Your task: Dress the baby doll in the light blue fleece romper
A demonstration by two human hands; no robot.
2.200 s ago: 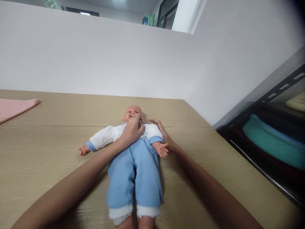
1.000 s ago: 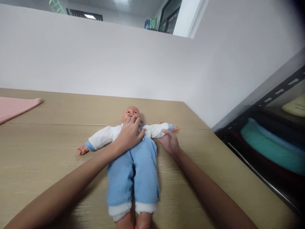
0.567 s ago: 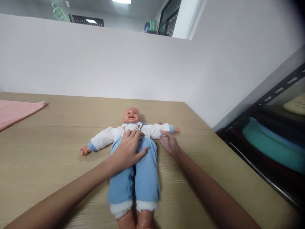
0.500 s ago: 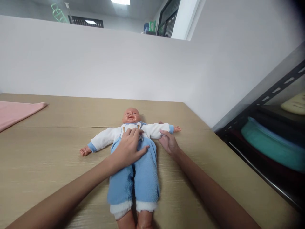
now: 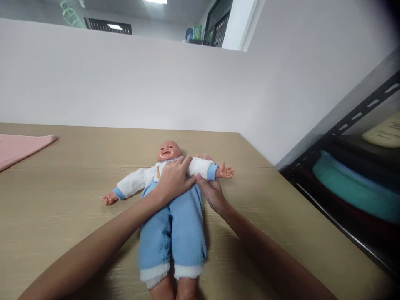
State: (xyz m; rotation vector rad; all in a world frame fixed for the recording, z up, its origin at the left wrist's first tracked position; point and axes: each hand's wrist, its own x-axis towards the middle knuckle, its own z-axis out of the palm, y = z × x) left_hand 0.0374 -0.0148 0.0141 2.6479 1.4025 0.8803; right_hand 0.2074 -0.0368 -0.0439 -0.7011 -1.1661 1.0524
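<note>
A baby doll (image 5: pixel 173 233) lies on its back on the wooden table, in a blue-and-white fleece suit, arms spread and lower legs bare. My left hand (image 5: pixel 175 177) rests across its chest, the curled fingers and thumb closing about the shoulder on the right side of the view. Around the white sleeve (image 5: pixel 200 167) on that same side is my right hand (image 5: pixel 214 193), its thumb in front and its fingers partly hidden behind the doll's arm. The doll's small hand (image 5: pixel 225 171) sticks out of the blue cuff beyond my grip.
A folded pink cloth (image 5: pixel 21 148) lies at the left of the table (image 5: pixel 78 146). White wall (image 5: pixel 125 83) stands behind the table. Along the right side is a black metal shelf (image 5: pixel 353 121) with a teal basin (image 5: pixel 350 187) and a cream-coloured item (image 5: pixel 384 132).
My left hand has slid to the right, from mid-chest toward the doll's shoulder. My right hand has shifted left along the sleeve, and the doll's arm has turned, its palm now showing.
</note>
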